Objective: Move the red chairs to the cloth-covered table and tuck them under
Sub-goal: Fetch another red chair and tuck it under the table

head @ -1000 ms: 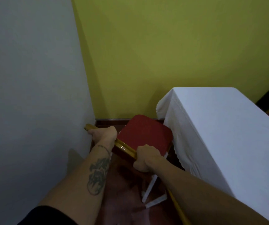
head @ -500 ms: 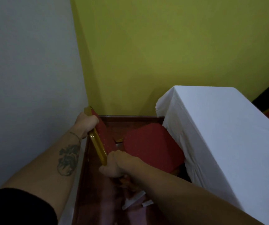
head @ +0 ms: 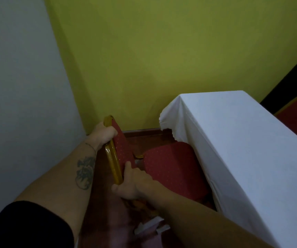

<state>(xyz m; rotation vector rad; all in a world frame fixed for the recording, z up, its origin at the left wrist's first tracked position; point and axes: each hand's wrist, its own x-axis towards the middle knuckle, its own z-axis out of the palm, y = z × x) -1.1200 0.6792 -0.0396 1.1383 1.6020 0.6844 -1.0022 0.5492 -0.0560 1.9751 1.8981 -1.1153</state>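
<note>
The red chair (head: 171,167) sits low in the middle of the frame, its seat partly under the cloth edge of the table (head: 242,149) at right. The left hand (head: 103,132) and the right hand (head: 133,185) each grip the gold-framed chair back (head: 116,154). Push evenly with both (the wall on the left is close), keeping the seat from snagging the cloth.
</note>
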